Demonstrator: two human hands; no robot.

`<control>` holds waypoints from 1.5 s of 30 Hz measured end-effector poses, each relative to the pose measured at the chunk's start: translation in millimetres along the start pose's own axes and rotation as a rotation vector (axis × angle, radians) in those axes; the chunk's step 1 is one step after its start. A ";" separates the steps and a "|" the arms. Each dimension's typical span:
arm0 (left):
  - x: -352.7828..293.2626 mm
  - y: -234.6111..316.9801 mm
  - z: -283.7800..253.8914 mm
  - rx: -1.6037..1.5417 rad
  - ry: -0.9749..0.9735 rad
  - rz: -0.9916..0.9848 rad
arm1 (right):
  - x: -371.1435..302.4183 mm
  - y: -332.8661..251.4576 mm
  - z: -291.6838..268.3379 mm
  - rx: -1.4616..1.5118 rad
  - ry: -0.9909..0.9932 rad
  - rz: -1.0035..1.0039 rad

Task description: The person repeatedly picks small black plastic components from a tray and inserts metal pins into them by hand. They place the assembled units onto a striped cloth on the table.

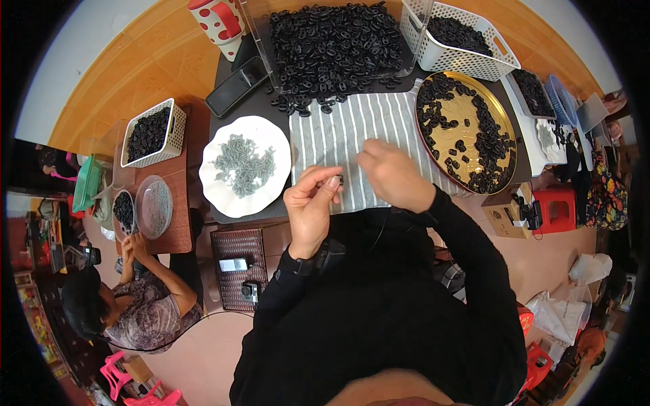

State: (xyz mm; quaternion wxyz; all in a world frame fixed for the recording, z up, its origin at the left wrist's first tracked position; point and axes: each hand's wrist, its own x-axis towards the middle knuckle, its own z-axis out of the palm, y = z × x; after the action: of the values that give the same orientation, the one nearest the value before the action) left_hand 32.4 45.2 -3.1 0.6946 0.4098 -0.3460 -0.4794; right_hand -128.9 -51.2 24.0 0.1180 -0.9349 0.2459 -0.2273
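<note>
My left hand (310, 203) is closed in a pinch, thumb against forefinger, on a small black plastic piece (340, 181). It is above the grey-and-white striped cloth (386, 111). Just to its right, over the same cloth, my right hand (394, 177) is smeared by motion; its fingers look bent, and whether they hold anything is hidden. Left of my hands lies a white scalloped plate (215, 186) with a heap of small grey spring-like pieces (245, 166). On the right a round gold tray (467, 128) carries many small black pieces (491, 145).
A clear bin of black oval pieces (335, 44) stands at the back, some spilled before it. Beside it are a white basket (467, 64), a phone (237, 88) and a dotted mug (220, 27). At left, a co-worker (145, 304) handles pieces at a brown table (177, 203).
</note>
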 end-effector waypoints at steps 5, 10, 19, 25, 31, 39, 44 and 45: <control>7.1 -17.7 16.5 -0.235 -0.027 -0.154 | -28.3 -5.2 3.9 0.987 0.303 0.504; 13.6 -35.4 32.0 -0.221 -0.071 -0.138 | -44.4 -3.1 23.6 1.098 0.418 0.588; 15.0 -47.8 34.9 -0.173 -0.076 -0.105 | -46.7 -1.8 28.7 1.093 0.437 0.560; 14.1 -51.6 35.2 -0.166 -0.063 -0.078 | -45.7 -4.6 28.3 1.078 0.455 0.558; 14.5 -49.1 37.7 -0.153 -0.060 -0.060 | -45.0 -6.4 29.2 1.011 0.455 0.570; 14.3 -48.6 38.1 -0.147 -0.065 -0.042 | -43.0 -7.4 29.6 0.975 0.480 0.535; 13.3 -50.2 36.7 -0.123 -0.086 -0.014 | -42.9 -6.4 30.6 0.895 0.476 0.488; 12.9 -50.9 36.4 -0.116 -0.094 -0.004 | -42.9 -4.8 32.4 0.854 0.479 0.455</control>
State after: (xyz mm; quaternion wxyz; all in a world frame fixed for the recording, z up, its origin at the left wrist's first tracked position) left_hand -15.0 13.9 -32.4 0.6992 0.3464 -0.3492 -0.5188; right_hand -144.6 -21.6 -18.3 0.4745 -0.6488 0.3478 -0.4826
